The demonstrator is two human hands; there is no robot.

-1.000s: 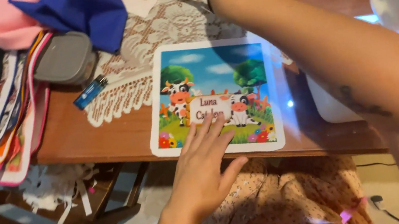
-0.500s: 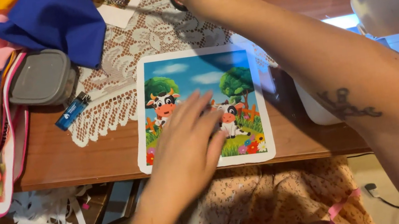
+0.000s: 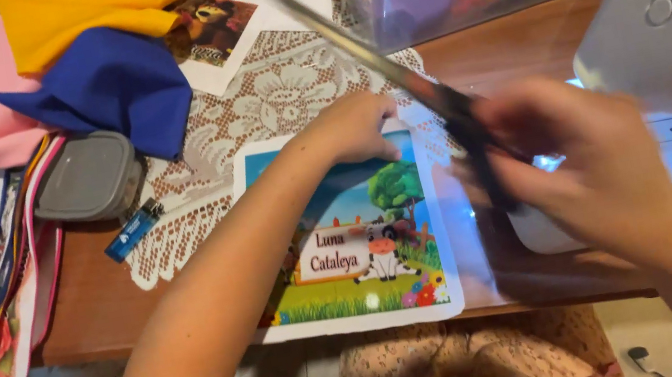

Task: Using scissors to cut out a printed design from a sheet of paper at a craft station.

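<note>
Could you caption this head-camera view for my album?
Left hand presses on a printed farm picture on a wooden table while the right hand brings in blurred scissors.

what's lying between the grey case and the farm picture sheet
In the head view, a small blue lighter on the white lace doily lies between grey case and picture sheet.

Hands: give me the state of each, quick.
Left hand: pressing down on the printed farm picture.
Right hand: closed around the scissors, blurred.

Glossy cartoon farm print point(image 3: 366, 252) lying flat at lower centre; black-handled scissors point(image 3: 420, 91) blurring diagonally across upper centre, blades pointing up-left.
</note>
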